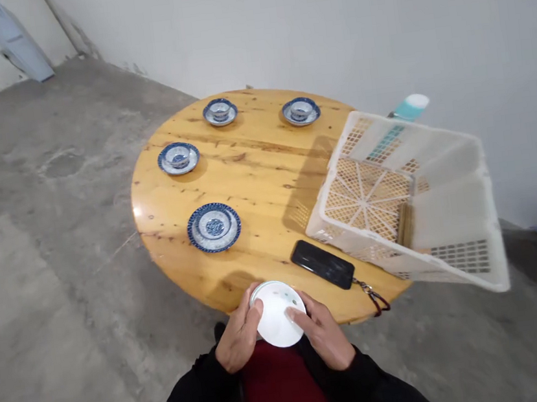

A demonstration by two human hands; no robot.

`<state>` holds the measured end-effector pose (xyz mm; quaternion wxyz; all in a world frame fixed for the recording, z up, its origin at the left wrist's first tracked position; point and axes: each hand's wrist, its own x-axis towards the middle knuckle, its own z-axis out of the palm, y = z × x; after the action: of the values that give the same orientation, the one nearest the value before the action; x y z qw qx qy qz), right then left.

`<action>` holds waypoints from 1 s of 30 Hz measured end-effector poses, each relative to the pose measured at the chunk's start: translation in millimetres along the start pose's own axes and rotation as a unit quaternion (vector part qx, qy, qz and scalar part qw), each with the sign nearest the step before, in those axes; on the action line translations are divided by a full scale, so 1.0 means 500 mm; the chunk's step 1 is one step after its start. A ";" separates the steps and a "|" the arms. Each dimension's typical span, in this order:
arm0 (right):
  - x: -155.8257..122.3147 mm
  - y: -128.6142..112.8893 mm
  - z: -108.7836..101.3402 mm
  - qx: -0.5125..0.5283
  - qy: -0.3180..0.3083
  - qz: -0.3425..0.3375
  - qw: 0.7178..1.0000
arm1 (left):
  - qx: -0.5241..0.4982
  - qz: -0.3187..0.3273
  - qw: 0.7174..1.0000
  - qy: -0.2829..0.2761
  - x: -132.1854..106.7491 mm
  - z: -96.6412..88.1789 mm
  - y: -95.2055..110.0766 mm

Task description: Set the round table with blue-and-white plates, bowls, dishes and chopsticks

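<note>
Both my hands hold a white plate point(277, 314) turned underside up, close to my chest, at the near edge of the round wooden table point(255, 170). My left hand point(239, 338) grips its left rim with the fingers curled round it. My right hand point(321, 335) grips the right rim, thumb on the plate's back. Nearest on the table is a blue-patterned saucer with a small bowl on it point(213, 226).
Three more blue saucers with cups stand at the far side point(178, 157), point(220, 111), point(301, 111). A black phone with a strap point(322, 264) lies near the front edge. A white plastic basket point(451, 257) overhangs the table's right side. Bare concrete floor surrounds the table.
</note>
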<state>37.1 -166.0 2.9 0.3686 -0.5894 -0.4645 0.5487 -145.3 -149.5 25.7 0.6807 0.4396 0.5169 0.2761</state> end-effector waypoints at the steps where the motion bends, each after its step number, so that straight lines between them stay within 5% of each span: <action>1: -0.005 0.008 0.039 0.004 0.001 0.001 1.000 | -0.008 -0.001 1.000 0.011 -0.020 -0.028 -0.017; 6: -0.007 0.017 0.206 0.010 -0.042 -0.022 0.999 | -0.072 -0.010 0.993 0.089 -0.114 -0.149 -0.079; 12: 0.013 -0.009 0.322 -0.046 -0.124 -0.082 0.988 | -0.154 0.003 0.974 0.165 -0.183 -0.230 -0.124; 22: 0.053 -0.001 0.406 -0.054 -0.181 -0.091 0.978 | -0.116 -0.043 0.964 0.236 -0.219 -0.282 -0.114; 30: 0.133 0.019 0.430 0.001 -0.115 -0.069 0.991 | -0.093 -0.076 0.973 0.197 -0.120 -0.345 -0.079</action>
<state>-176.4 -121.7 -53.5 0.3501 -0.4885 -0.5424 0.5870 -330.4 -163.6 5.1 0.6222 0.2706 0.6448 0.3519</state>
